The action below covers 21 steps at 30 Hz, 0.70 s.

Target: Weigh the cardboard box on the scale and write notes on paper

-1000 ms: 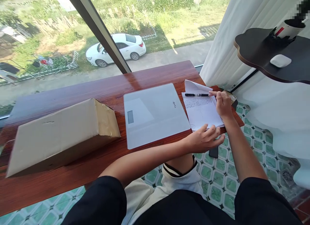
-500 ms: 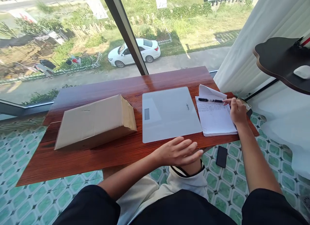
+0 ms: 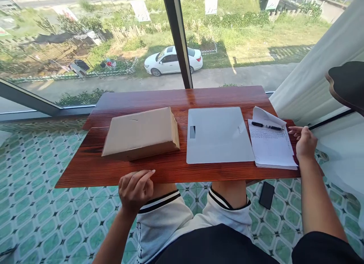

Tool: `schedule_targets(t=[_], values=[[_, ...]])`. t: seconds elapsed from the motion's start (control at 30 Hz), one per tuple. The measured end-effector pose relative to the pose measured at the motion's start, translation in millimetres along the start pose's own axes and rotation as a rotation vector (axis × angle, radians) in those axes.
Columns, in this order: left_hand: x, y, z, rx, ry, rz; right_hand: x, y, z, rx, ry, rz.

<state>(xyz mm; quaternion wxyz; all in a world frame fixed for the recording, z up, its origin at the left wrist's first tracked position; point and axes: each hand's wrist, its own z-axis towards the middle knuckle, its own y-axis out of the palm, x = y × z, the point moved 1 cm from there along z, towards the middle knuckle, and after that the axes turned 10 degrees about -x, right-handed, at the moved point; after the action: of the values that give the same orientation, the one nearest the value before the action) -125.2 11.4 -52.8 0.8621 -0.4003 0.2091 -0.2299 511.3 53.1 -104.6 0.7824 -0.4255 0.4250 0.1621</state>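
My left hand hovers at the front edge of the table, just below a closed cardboard box. Its fingers are loosely bent, not closed into a fist, and nothing is in them. To the right of the paper pad, my right hand is half curled with its fingers apart, holding nothing. A black pen lies across the handwritten top sheet, apart from the fingers. Between box and pad, a flat glass scale with a small dark display lies on the table.
The reddish wooden table stands against a large window. A black phone lies on the green tiled floor under its right side. At the far right are a white curtain and a dark wavy-edged shelf.
My left hand has swung left from in front of the scale to near the box. My right hand has let go of the pen and drawn back right. The view has turned left.
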Motion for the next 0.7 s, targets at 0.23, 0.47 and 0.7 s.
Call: schedule_targets(t=[0.23,0.47,0.7], values=[[1,14,-30,-0.081,-0.246,-0.160,-9,-8,1,0.017,0.126,0.277],[-8,15,-40,-0.004,-0.651,-0.460,-78,9,-16,0.037,0.144,0.282],[-56,-13,-20,0.295,-0.981,-0.539,-226,98,-81,-0.337,-0.135,0.350]])
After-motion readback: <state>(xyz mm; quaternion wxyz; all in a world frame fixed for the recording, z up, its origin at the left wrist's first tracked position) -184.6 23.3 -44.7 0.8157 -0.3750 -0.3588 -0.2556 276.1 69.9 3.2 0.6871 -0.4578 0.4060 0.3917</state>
